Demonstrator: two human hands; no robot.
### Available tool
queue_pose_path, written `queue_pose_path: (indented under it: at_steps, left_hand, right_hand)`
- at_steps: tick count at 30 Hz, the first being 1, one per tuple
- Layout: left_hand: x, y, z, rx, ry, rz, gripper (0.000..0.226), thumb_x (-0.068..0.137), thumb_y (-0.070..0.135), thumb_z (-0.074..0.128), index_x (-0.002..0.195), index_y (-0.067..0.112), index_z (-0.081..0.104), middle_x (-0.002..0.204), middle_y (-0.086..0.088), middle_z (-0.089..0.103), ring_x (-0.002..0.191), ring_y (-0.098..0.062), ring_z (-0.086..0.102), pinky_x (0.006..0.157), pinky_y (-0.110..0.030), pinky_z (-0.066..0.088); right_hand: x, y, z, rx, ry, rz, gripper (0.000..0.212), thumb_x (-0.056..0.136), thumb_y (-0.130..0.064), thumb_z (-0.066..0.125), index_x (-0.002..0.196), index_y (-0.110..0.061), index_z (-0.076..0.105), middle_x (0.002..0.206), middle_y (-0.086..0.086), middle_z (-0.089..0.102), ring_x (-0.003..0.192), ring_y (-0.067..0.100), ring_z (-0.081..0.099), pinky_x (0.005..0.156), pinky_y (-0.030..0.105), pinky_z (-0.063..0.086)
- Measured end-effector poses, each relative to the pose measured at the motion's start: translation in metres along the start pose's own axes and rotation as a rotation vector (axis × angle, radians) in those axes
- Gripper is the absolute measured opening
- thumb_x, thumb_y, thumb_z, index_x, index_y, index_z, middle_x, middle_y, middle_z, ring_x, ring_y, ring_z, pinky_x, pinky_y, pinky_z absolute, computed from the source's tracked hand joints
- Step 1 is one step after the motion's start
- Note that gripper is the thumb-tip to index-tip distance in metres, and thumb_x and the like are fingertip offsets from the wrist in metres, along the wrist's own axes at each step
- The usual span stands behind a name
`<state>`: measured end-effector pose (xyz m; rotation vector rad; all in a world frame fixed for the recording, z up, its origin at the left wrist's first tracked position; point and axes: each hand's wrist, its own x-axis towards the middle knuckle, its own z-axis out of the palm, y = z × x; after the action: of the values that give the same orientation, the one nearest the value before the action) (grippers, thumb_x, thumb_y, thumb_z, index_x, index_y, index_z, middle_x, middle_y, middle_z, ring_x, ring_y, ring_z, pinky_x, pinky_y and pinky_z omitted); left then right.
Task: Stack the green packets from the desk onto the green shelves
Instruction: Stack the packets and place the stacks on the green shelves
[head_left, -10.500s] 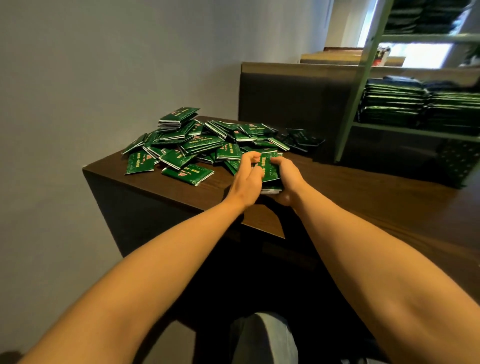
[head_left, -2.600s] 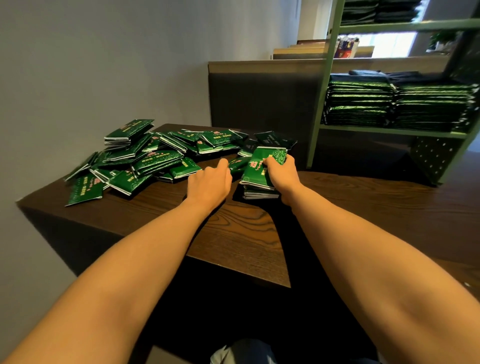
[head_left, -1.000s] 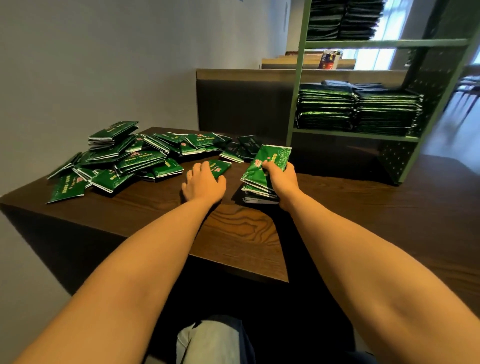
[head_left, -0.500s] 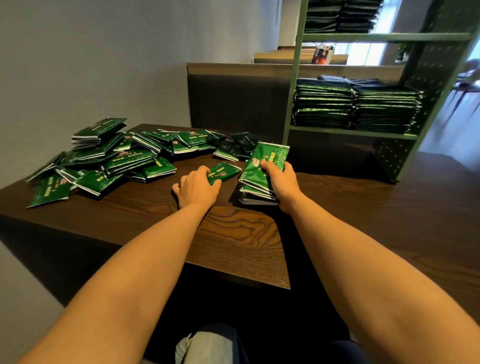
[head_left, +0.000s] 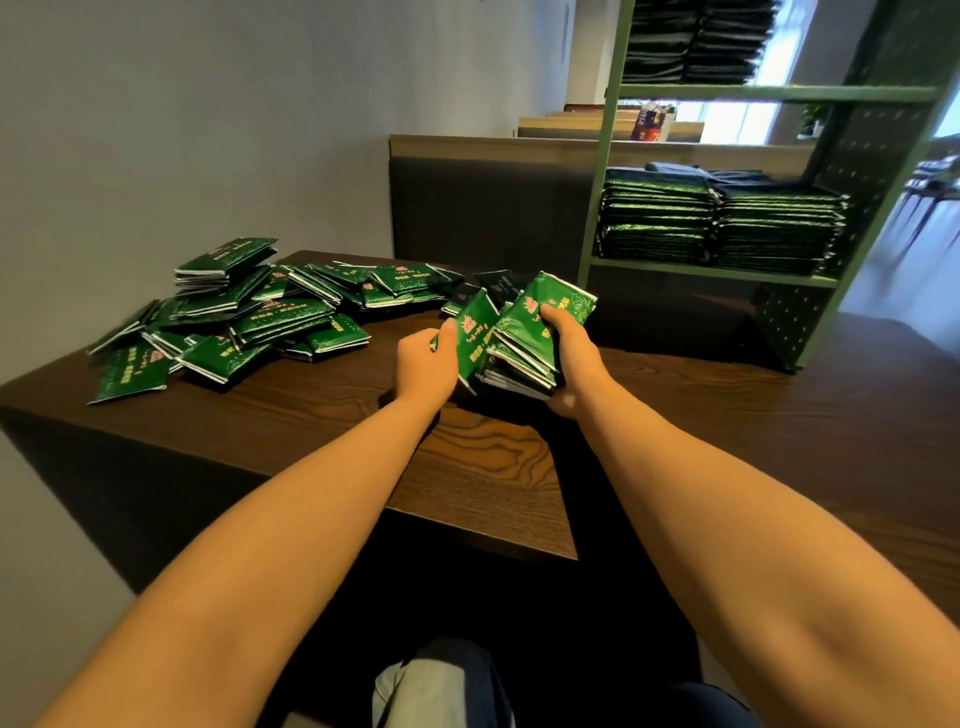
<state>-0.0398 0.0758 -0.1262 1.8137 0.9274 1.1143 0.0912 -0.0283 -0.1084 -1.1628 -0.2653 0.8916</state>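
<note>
A tilted stack of glossy green foil packets (head_left: 527, 340) is clasped in the curled grip of the right hand (head_left: 570, 361), seemingly just off the dark wooden desk (head_left: 322, 415). A single green packet (head_left: 474, 332) is pinched by the left hand (head_left: 426, 361) beside it. A loose heap of packets (head_left: 249, 317) is spread farther left.

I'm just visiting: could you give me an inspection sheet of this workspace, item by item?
Surface: dark wood-grain desk.
Job's things: loose heap of glossy green foil packets on the desk's left; green metal shelves holding flat stacks of packets.
Clutter: nothing seen.
Hands: left hand holds a single green packet beside the gathered stack gripped by the right hand.
Cables: nothing seen.
Surroundings: grey wall, dark partition behind the desk.
</note>
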Motion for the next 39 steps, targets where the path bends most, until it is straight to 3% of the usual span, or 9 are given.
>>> queue_pose_path:
  at_steps: [3, 10, 12, 15, 18, 23, 29, 33, 39]
  left_hand:
    - [-0.005, 0.005, 0.001, -0.147, -0.062, -0.164, 0.051, 0.103, 0.028, 0.05, 0.057, 0.015, 0.032, 0.058, -0.002, 0.026, 0.058, -0.017, 0.032, 0.058, -0.029, 0.03]
    - [-0.007, 0.02, -0.019, -0.188, -0.267, -0.405, 0.016, 0.099, 0.038, 0.053, 0.098, 0.024, 0.062, 0.088, -0.001, 0.057, 0.082, -0.023, 0.055, 0.071, -0.035, 0.047]
    - [-0.001, 0.016, -0.024, -0.082, -0.302, -0.314, 0.025, 0.1, 0.038, 0.047, 0.095, 0.017, 0.062, 0.086, -0.009, 0.058, 0.082, -0.035, 0.059, 0.066, -0.035, 0.045]
    - [0.004, 0.009, -0.034, 0.138, -0.324, -0.136, 0.035, 0.102, 0.031, 0.034, 0.079, 0.011, 0.051, 0.078, -0.018, 0.052, 0.075, -0.026, 0.051, 0.064, -0.035, 0.034]
    - [0.009, 0.002, -0.045, 0.358, -0.344, -0.05, 0.042, 0.102, 0.032, 0.03, 0.067, 0.014, 0.045, 0.074, -0.01, 0.054, 0.078, -0.03, 0.052, 0.069, -0.037, 0.036]
    - [0.016, -0.016, -0.066, 0.603, -0.171, 0.04, 0.039, 0.101, 0.049, 0.035, 0.086, 0.021, 0.057, 0.084, -0.003, 0.06, 0.085, -0.031, 0.057, 0.078, -0.04, 0.045]
    - [0.04, -0.044, -0.086, 0.89, -0.077, -0.127, 0.056, 0.096, 0.044, 0.05, 0.146, 0.023, 0.038, 0.142, -0.016, 0.044, 0.131, -0.037, 0.04, 0.1, -0.049, 0.038]
    - [0.04, -0.058, -0.088, 0.982, -0.037, -0.241, 0.066, 0.094, 0.052, 0.046, 0.154, 0.032, 0.023, 0.149, -0.02, 0.035, 0.134, -0.039, 0.033, 0.103, -0.05, 0.031]
    - [0.042, -0.059, -0.088, 0.939, 0.018, -0.263, 0.06, 0.094, 0.051, 0.05, 0.146, 0.022, 0.042, 0.144, -0.017, 0.04, 0.133, -0.037, 0.034, 0.104, -0.05, 0.031]
  right_hand:
    - [-0.007, 0.001, 0.009, 0.069, -0.031, 0.062, 0.068, 0.077, -0.042, 0.081, 0.136, -0.013, 0.063, 0.122, 0.018, 0.074, 0.107, 0.041, 0.073, 0.091, 0.06, 0.058]
    - [-0.016, 0.002, 0.021, 0.243, -0.214, 0.133, 0.043, 0.1, -0.043, 0.058, 0.128, -0.011, 0.067, 0.131, 0.022, 0.069, 0.125, 0.042, 0.064, 0.11, 0.06, 0.046]
    - [-0.016, 0.004, 0.025, 0.24, -0.235, 0.158, 0.047, 0.1, -0.044, 0.057, 0.133, -0.011, 0.065, 0.132, 0.022, 0.068, 0.126, 0.042, 0.062, 0.112, 0.061, 0.044]
    - [-0.014, 0.008, 0.033, 0.231, -0.257, 0.164, 0.048, 0.1, -0.043, 0.058, 0.136, -0.011, 0.063, 0.131, 0.022, 0.069, 0.125, 0.041, 0.064, 0.111, 0.06, 0.045]
    - [-0.012, 0.011, 0.042, 0.169, -0.241, 0.146, 0.046, 0.1, -0.043, 0.057, 0.131, -0.01, 0.065, 0.126, 0.02, 0.071, 0.114, 0.038, 0.069, 0.1, 0.055, 0.053]
    - [0.005, 0.025, 0.057, -0.055, -0.146, 0.068, 0.054, 0.092, -0.043, 0.066, 0.134, -0.009, 0.063, 0.118, 0.016, 0.075, 0.102, 0.033, 0.075, 0.089, 0.045, 0.06]
    - [0.022, 0.033, 0.063, -0.256, -0.06, -0.086, 0.029, 0.093, -0.036, 0.07, 0.112, -0.014, 0.068, 0.101, 0.005, 0.074, 0.088, 0.019, 0.07, 0.076, 0.032, 0.052]
    - [0.028, 0.034, 0.058, -0.253, -0.089, -0.04, 0.034, 0.093, -0.036, 0.071, 0.116, -0.01, 0.068, 0.094, 0.009, 0.078, 0.087, 0.027, 0.076, 0.083, 0.039, 0.06]
    - [0.029, 0.034, 0.057, -0.254, -0.08, -0.032, 0.039, 0.092, -0.039, 0.071, 0.117, -0.01, 0.067, 0.096, 0.011, 0.079, 0.091, 0.03, 0.078, 0.09, 0.046, 0.061]
